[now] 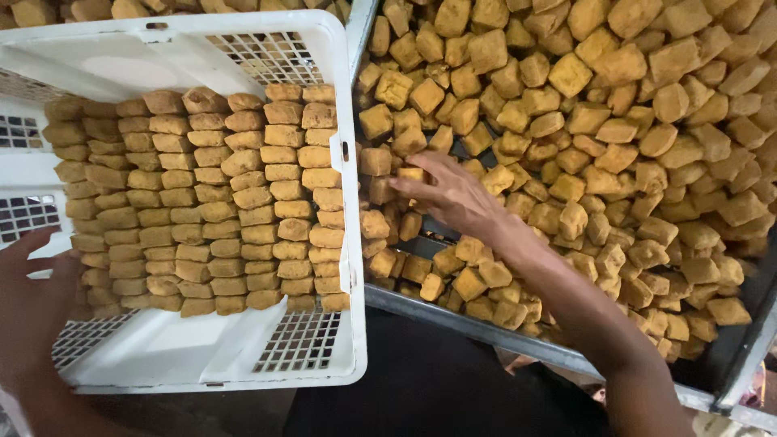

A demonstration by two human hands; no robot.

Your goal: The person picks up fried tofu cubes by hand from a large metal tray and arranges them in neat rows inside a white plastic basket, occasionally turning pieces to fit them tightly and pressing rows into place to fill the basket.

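Fried tofu cubes (409, 175): light, soft, crumbly; best pinched by opposite sides. Right hand (453, 194) fingers (405, 188) half-spread over one, none gripped; left hand (32, 299) open beside white crate (344, 243).

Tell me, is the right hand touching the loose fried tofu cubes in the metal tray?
Touching. The head view shows the right hand with its fingertips resting on a fried tofu cube.
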